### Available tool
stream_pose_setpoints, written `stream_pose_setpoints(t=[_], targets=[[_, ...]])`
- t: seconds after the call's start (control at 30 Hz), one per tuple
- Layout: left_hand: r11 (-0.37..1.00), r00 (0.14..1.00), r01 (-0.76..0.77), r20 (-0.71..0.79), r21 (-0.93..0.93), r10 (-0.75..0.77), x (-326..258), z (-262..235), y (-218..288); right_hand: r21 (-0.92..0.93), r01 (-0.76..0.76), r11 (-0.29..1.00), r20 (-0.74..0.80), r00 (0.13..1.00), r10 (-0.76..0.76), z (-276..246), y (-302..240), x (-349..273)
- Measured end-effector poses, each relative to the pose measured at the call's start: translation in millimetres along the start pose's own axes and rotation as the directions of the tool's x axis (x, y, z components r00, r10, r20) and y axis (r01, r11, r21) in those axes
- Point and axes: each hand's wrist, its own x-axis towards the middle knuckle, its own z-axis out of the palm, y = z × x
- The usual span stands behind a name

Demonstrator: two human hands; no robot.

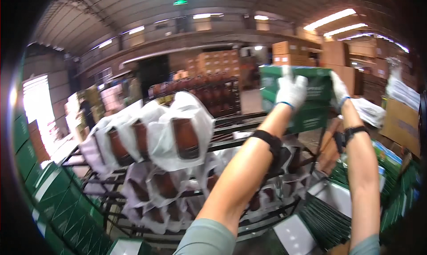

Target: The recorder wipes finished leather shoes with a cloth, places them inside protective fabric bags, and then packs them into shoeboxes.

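A green printed carton is held up above the right end of a black metal rack. My left hand, in a white glove, grips its near face, with a finger reaching the top edge. My right hand, also gloved in white, is closed on the carton's right edge; part of its fingers is hidden behind it. On the rack's upper level, left of my arms, stand several brown items in white bags. More bagged brown items fill the lower levels.
Green cartons are stacked at the left. Flattened green cartons lie in bundles at the lower right, near a brown cardboard box. Farther back stand a second rack with brown items and stacked brown boxes.
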Motion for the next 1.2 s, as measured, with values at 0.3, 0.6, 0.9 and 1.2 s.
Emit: stream_pose_setpoints(t=[0.3, 0.6, 0.9, 1.2], targets=[[0.871, 0.967, 0.253, -0.08, 0.421, -0.242, -439.1, -235.8, 2.8, -0.4, 0.875, 0.272, 0.553, 0.467, -0.69, 207.6, 66.5, -248.1], [0.186, 0.351, 0.702, -0.107, 0.687, -0.93, -748.3, -394.2, -44.0, -0.655, 0.75, 0.098, 0.726, 0.659, -0.197, 477.7, 133.3, -303.1], [0.898, 0.769, 0.144, 0.524, 0.415, -0.365, -586.5, -401.9, 83.3, -0.414, 0.849, 0.328, 0.436, 0.501, -0.747, 254.4, 72.5, -320.2], [-0.27, 0.4, 0.466, 0.472, -0.843, -0.786, -606.5, -208.2, 70.5, -0.09, 0.877, 0.472, 0.896, 0.278, -0.345, 59.8, 112.0, -516.0]])
